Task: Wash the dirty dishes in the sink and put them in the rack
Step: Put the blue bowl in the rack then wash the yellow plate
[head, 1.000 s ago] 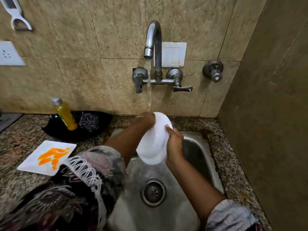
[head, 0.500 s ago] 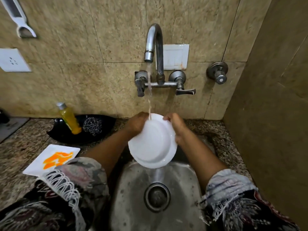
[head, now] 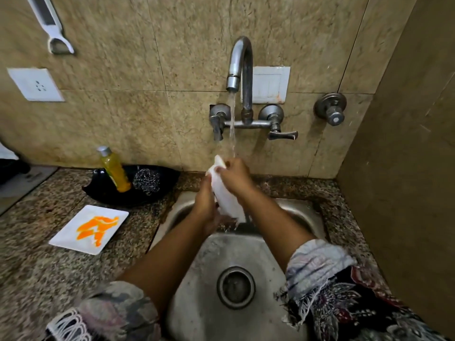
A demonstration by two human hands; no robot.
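Across the bottom of the view, a speckled granite table (head: pixel 37 262) carries a steel sink (head: pixel 216 247) with a round drain (head: pixel 235 287) in its floor. Behind it rises a tiled wall (head: pixel 147 94) bearing a curved tap (head: pixel 242 70), from which a thin stream of water (head: pixel 232 124) falls. Over the back of the sink, a white plate (head: pixel 225 195) is held nearly edge-on to the camera, its top rim under the stream and water dripping from its lower edge. The left hand (head: pixel 206 200) grips the plate's left face and lower part, fingers curled around it. The right hand (head: pixel 235 177) holds the upper right side, its fingers (head: pixel 222 168) pinching the rim near the top. On the table left of the sink lies a square white plate (head: pixel 89 228) smeared with orange. Behind that sits a black dish (head: pixel 105 190) holding a yellow bottle (head: pixel 114 171) and a steel scrubber (head: pixel 146 179). A socket (head: pixel 35 84) and a white peeler (head: pixel 53 28) are on the wall at the upper left.
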